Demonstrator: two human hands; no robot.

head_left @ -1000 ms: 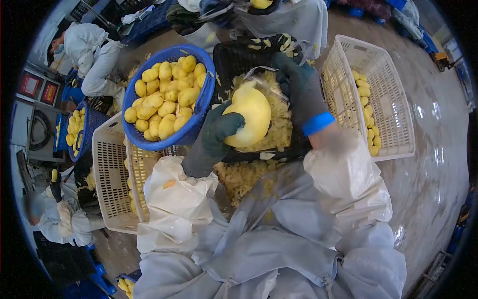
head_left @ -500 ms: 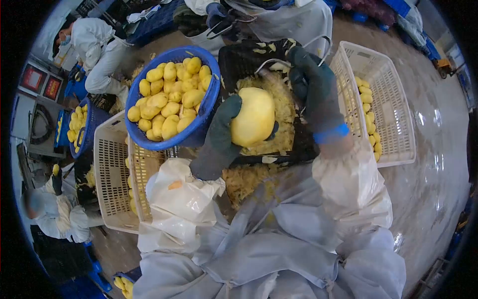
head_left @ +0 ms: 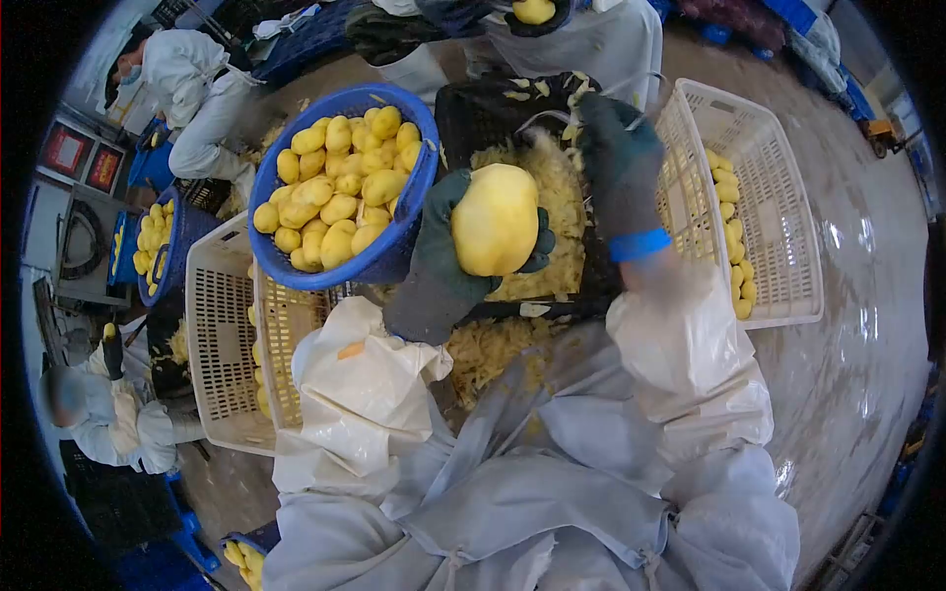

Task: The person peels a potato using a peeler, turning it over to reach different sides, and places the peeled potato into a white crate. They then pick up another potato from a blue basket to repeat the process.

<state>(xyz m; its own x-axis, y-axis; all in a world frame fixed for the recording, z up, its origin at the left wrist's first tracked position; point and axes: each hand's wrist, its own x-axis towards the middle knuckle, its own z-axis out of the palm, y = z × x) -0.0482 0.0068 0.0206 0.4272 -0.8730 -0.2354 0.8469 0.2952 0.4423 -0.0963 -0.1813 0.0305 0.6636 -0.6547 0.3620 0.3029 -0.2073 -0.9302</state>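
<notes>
My left hand [head_left: 440,258], in a dark green glove, grips a large peeled yellow potato [head_left: 495,219] and holds it over a black crate [head_left: 471,118] full of pale peelings [head_left: 557,207]. My right hand [head_left: 619,163], also gloved, sits just right of the potato and holds a metal peeler [head_left: 554,117] with its blade up near the crate's far side, off the potato. A blue basket [head_left: 402,212] heaped with small peeled potatoes stands to the left of the crate.
A white basket [head_left: 778,177] with some potatoes stands on the right, another white basket [head_left: 222,335] on the left. Peelings lie on my grey apron. Other people in white work clothes sit at the upper left, lower left and top. The wet floor stretches to the right.
My left hand turned the potato and shifted its grip lower, lifting it slightly. My right hand with the peeler moved up and right, away from the potato's top.
</notes>
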